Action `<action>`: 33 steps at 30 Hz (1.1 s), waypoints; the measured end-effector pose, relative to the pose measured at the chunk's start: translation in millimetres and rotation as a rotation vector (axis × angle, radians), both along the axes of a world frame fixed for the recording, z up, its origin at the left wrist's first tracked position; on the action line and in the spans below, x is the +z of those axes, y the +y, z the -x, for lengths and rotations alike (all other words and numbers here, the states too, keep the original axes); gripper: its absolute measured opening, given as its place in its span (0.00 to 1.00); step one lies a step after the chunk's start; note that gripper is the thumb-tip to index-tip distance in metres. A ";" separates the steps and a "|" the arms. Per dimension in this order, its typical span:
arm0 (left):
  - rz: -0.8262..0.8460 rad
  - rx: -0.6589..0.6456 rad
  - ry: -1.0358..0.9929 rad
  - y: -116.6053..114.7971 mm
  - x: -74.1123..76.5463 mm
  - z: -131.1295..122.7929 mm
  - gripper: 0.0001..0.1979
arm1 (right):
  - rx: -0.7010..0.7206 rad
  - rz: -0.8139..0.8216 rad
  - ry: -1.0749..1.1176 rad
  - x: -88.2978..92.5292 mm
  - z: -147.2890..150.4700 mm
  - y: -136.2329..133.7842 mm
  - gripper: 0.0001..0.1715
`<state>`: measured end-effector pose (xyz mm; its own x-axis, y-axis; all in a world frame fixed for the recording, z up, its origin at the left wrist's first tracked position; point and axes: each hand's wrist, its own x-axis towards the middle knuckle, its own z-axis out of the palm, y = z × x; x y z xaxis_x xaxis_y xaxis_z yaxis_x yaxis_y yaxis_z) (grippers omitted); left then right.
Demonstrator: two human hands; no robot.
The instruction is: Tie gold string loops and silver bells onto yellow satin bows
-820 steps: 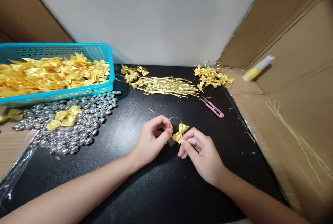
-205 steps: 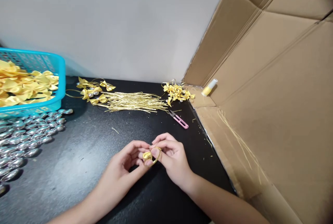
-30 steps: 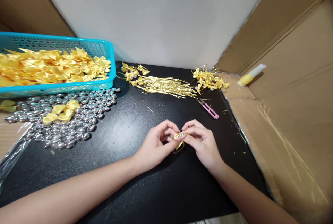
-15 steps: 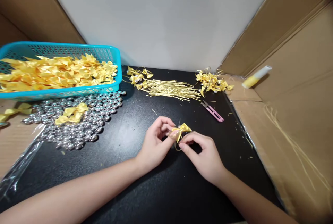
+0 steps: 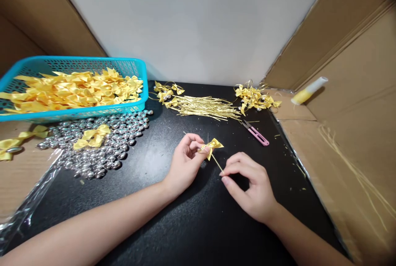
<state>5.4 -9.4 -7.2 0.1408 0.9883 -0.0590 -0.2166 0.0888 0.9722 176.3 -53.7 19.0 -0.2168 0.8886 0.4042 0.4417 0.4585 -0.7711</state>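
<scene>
Over the black tabletop, my left hand pinches a yellow ribbon bow between thumb and fingers. A thin gold cord runs from the bow down to the right. Its lower end is pinched between the thumb and fingertips of my right hand. A thin dark pin-like piece sticks up behind the bow. Behind my hands lies a pile of gold cord lengths. Pink snips rest to its right.
At the left, a blue basket holds many yellow bows, with silver beads spread in front. Bows with cords lie at the back right, others at the back left. A white-and-yellow tube leans at the right.
My right hand has moved right and slightly down, away from the bow, drawing the cord out straight. My left hand still holds the bow, now turned a little. The view has shifted slightly.
</scene>
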 end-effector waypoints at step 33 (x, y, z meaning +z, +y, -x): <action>-0.676 -0.101 0.707 -18.9 4.4 -0.1 0.06 | -0.179 0.136 -0.405 -11.4 8.0 1.0 0.09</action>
